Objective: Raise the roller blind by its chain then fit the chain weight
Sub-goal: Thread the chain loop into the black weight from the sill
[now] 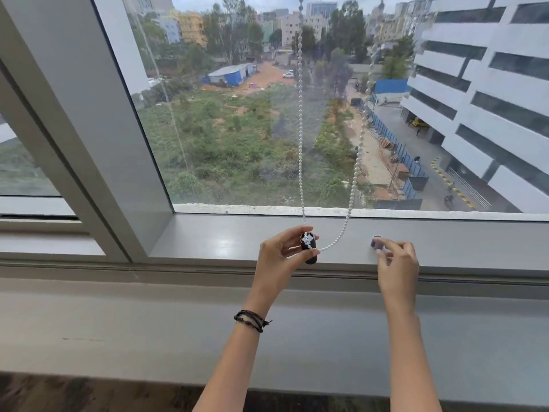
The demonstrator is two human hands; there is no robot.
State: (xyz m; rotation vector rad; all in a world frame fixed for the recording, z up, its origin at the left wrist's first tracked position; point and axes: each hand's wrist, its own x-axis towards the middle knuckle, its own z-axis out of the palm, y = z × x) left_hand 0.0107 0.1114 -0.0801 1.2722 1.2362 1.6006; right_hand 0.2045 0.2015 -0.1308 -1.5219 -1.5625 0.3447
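We see the grey window sill (208, 242) below the glass. The white bead chain (300, 144) loops down to it. Left hand (282, 251) pinches the black chain weight (309, 248) at the loop's bottom. Right hand (396, 260) fingertips pinch a small dark cap (376, 242) on the sill.

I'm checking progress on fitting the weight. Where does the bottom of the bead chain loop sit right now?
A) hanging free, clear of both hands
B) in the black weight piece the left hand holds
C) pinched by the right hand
B: the bead chain runs down into the black weight piece gripped by the left hand, while the right hand holds a separate small piece off to the side.
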